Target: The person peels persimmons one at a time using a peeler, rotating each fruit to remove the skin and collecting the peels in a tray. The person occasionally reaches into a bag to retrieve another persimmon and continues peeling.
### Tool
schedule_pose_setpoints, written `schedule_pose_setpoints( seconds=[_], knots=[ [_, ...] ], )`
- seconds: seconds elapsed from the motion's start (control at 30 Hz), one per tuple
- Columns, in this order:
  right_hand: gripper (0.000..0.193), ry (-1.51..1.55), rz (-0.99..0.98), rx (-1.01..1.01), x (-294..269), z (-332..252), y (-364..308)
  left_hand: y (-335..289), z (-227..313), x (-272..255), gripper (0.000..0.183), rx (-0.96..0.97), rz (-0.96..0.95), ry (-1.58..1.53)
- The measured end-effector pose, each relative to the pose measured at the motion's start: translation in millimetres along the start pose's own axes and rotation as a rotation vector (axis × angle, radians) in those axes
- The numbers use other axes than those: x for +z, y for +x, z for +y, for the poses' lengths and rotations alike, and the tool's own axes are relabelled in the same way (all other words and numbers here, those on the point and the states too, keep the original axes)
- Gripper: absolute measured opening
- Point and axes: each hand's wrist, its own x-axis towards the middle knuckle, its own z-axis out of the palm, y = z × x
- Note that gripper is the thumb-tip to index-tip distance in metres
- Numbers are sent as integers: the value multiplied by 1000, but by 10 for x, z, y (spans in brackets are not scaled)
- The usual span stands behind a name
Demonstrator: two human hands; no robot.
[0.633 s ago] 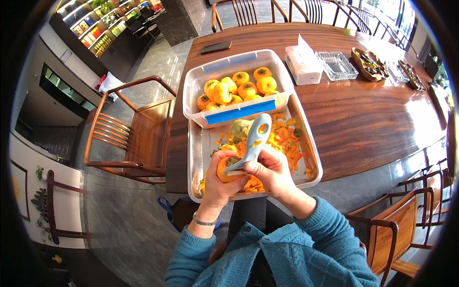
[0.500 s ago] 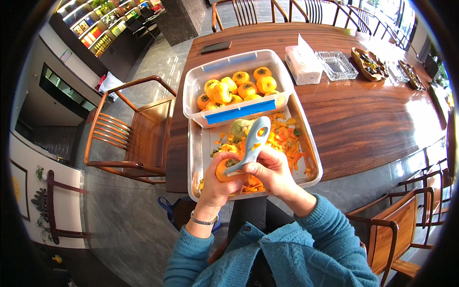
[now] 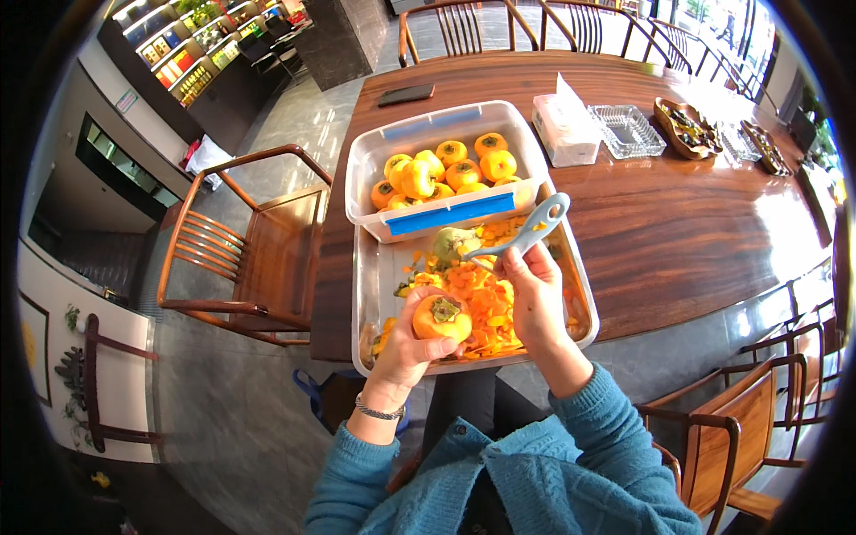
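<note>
My left hand [image 3: 411, 337] is wrapped round an orange persimmon [image 3: 443, 323], its leafy calyx facing up. My right hand [image 3: 538, 294] pinches a light blue-grey peeler [image 3: 532, 227], raised to the right and apart from the fruit. Below both hands lies a metal tray [image 3: 584, 299], strewn with orange peelings [image 3: 486, 299]. A pale green, rounded piece [image 3: 455, 245] rests among them; I cannot make out its kind. Over the tray's far part sits a clear plastic box [image 3: 358, 183] with blue latches, holding several orange persimmons [image 3: 464, 172].
On the wooden table [image 3: 660, 241] are a phone [image 3: 407, 94], a tissue pack [image 3: 567, 134], a glass dish [image 3: 627, 131] and a brown leaf-shaped bowl [image 3: 687, 127]. Wooden chairs stand around, one at the left [image 3: 276, 227] and one at the lower right [image 3: 727, 432].
The peeler has come off the persimmon and moved right and up with my right hand. My left hand still holds the persimmon, now more fully visible with its calyx up.
</note>
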Motion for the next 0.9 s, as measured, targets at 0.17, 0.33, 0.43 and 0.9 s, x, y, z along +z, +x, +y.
schedule_pose_setpoints(
  seconds=[0.17,0.33,0.43,0.9],
  knots=[
    [10,72,-11,135,26,13,-33,30,67,-39,66,169,-4,231],
    [13,377,-61,362,89,71,-19,13,144,-105,67,196,-89,263],
    [16,477,-32,446,138,98,-37,21,114,-66,60,242,-100,253],
    [13,95,-259,104,247,-129,-216,35,6,26,61,448,86,262]
  ],
)
